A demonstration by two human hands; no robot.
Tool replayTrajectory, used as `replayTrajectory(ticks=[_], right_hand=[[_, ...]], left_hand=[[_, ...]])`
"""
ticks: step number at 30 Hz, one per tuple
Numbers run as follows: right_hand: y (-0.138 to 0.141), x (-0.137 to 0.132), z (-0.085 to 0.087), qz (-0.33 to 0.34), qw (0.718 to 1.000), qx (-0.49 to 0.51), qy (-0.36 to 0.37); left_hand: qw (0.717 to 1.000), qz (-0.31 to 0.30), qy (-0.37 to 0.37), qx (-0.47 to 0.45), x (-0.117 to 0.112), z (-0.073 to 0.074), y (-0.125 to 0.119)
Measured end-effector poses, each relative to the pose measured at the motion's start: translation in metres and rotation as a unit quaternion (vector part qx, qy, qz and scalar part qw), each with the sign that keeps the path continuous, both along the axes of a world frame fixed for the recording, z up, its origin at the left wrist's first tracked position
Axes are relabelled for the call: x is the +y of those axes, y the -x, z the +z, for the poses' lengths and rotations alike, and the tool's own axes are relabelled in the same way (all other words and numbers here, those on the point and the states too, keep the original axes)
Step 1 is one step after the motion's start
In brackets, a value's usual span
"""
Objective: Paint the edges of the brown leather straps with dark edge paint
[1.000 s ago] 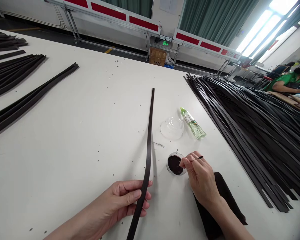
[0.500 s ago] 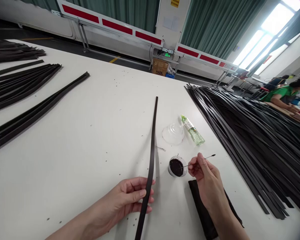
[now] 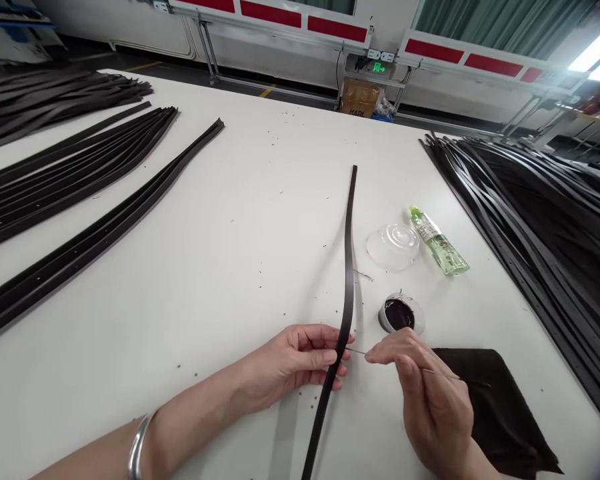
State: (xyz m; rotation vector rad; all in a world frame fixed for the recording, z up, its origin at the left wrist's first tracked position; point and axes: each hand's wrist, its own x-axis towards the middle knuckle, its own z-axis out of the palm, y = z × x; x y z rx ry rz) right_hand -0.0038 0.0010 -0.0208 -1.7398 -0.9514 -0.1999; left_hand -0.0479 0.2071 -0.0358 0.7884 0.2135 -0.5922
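My left hand [image 3: 300, 360] pinches a long, narrow black strip [image 3: 349, 293], thumb in front and fingers behind. The strip stands slightly bowed above the white table. My right hand [image 3: 435, 393] grips a thin rod [image 3: 357, 351], whose near end reaches the strip's right edge beside my left fingers; whether it touches there I cannot tell. Just beyond my right hand stands a small clear cup [image 3: 418, 319] of dark liquid or paste. A folded black cloth [image 3: 503, 400] lies partly under my right wrist.
Behind the cup are a clear plastic lid [image 3: 393, 247] and a green-capped bottle [image 3: 439, 243] lying down. A large pile of black strips [image 3: 540, 233] covers the right side. More strip bundles [image 3: 115, 227] lie at left. Dark specks dot the white table [image 3: 220, 287].
My right hand has moved from the cup toward the strip, bringing the rod's tip to its edge. The left hand still holds the strip. The view has tilted down and turned left.
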Motion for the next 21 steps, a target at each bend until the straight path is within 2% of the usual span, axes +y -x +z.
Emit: replayTrajectory(ticks=[21], right_hand=[[-0.0027, 0.0056, -0.0003, 0.028, 0.999, -0.023, 0.001]], left_hand=[[1.0, -0.005, 0.001, -0.01, -0.0001, -0.0032, -0.0005]])
